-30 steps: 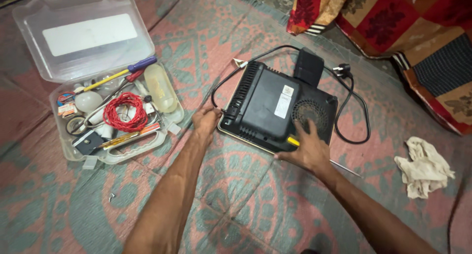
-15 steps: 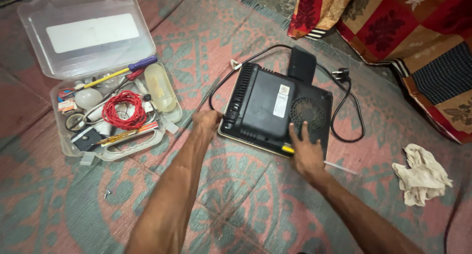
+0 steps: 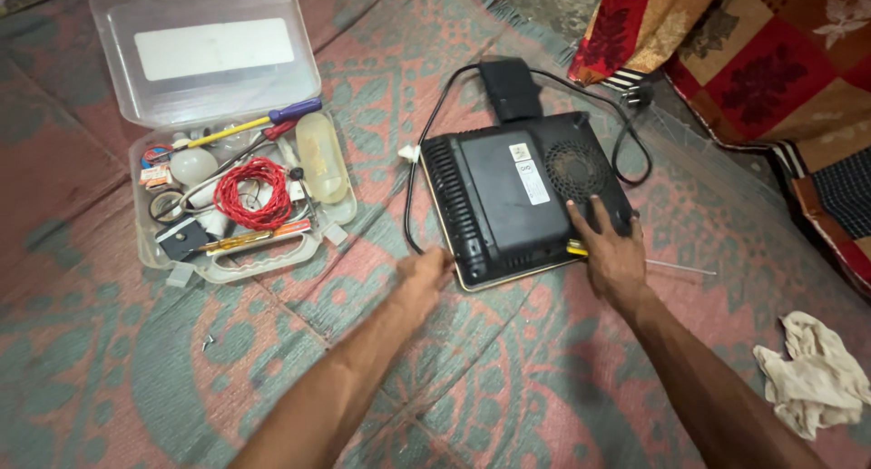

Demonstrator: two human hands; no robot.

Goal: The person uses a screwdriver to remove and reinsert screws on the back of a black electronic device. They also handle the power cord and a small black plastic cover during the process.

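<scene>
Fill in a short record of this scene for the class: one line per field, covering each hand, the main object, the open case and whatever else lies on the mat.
left hand: at the near corner of the black appliance
right hand: flat on the appliance, by the round vent
black appliance: lies underside up on the mat, cord looped around it
yellow-handled tool: partly under the right hand
clear plastic case: open, holding screwdrivers and a red wire coil
rag: crumpled, right of the arm

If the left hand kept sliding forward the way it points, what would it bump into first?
Probably the near corner of the black appliance, lying underside up: the left hand already sits at its edge, seemingly touching, though exact contact is hard to judge.
</scene>
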